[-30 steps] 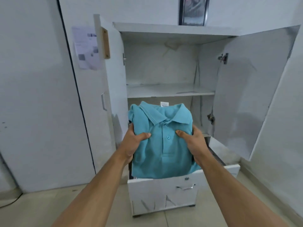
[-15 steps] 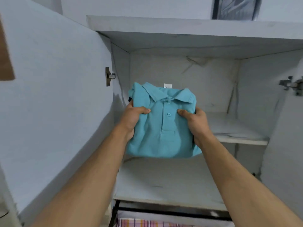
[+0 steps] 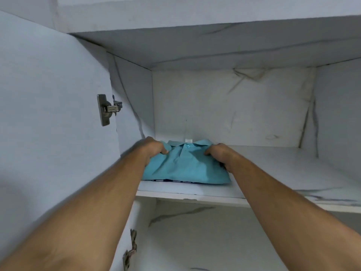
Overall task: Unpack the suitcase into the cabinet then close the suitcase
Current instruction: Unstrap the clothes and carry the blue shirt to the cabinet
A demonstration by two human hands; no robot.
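Shirt [image 3: 185, 167] now on shelf [image 3: 273, 173], fingertips hidden.

You have one view only, from the head camera: it looks forward and slightly down, straight into the open cabinet [image 3: 224, 102] from close range. The upper shelf [image 3: 273, 173] crosses mid-frame, the cabinet's top panel fills the upper edge, and the left door [image 3: 48, 114] crowds the left side. Both forearms reach in from the bottom corners. Wide-angle lens bends the edges.

A metal hinge [image 3: 109, 109] is fixed to the open door [image 3: 48, 114] (a second hinge [image 3: 130, 249] sits lower down).
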